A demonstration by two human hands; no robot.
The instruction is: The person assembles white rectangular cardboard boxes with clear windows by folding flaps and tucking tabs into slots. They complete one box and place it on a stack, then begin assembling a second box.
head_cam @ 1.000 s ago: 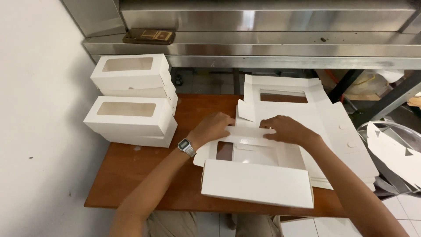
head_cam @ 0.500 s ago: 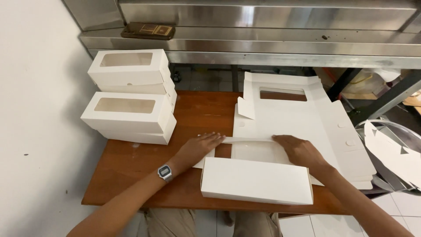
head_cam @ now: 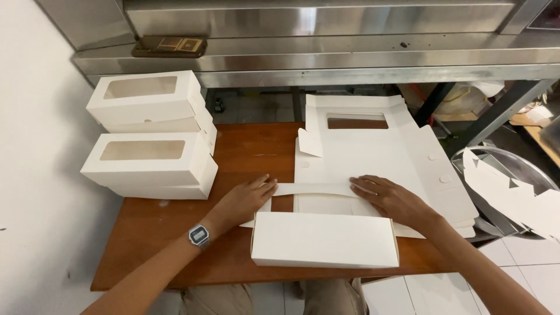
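Wooden table [head_cam: 245, 157] filled mid-frame; on it, lower centre, sat a half-folded white carton [head_cam: 324, 233], seemingly light, thin, easily creased. Left hand [head_cam: 245, 200] and right hand [head_cam: 392, 200] lay flat, fingers extended, pressing its lid flap [head_cam: 312, 189], gripping nothing.

I see a brown wooden worktop [head_cam: 256, 151]. Along its left edge sit two stacks of finished white window boxes [head_cam: 149, 137]. A pile of flat white box blanks [head_cam: 379, 157] covers the right half, overhanging the right edge. A half-folded white box [head_cam: 324, 236] stands at the near edge
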